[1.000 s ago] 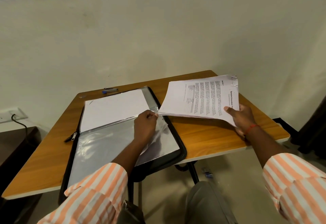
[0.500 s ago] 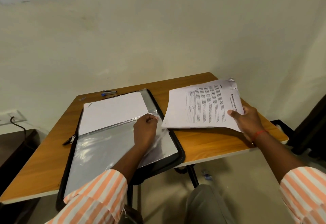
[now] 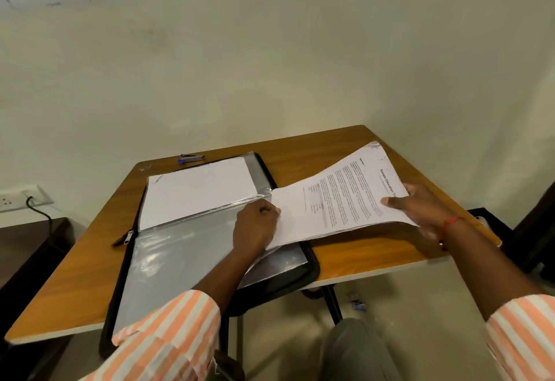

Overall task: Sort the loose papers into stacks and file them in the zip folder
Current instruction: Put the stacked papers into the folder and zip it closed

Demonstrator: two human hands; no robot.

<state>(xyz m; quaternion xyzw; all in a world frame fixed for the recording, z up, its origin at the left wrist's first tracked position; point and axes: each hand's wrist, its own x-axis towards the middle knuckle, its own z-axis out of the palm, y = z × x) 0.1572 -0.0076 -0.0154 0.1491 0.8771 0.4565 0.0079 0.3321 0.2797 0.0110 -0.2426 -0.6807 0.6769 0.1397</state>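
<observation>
Standing against a cream wall (image 3: 300,65), one wooden worktop (image 3: 345,146) carries one open zip folder (image 3: 168,266); right hand (image 3: 420,209) grips one paper stack (image 3: 339,200), left hand (image 3: 255,224) pinches a sleeve edge.

Wooden table (image 3: 315,152) against a plain cream wall (image 3: 270,65).
A wall socket (image 3: 18,200) with black cable sits at left; pale floor (image 3: 420,305) lies beneath.

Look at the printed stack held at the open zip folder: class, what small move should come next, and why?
Probably slide the printed stack further left into the clear sleeve. The left hand is pinching the sleeve's edge by the zip folder spine, the right hand grips the stack's far end, and its near corner already overlaps the sleeve, though most of it lies outside.
</observation>
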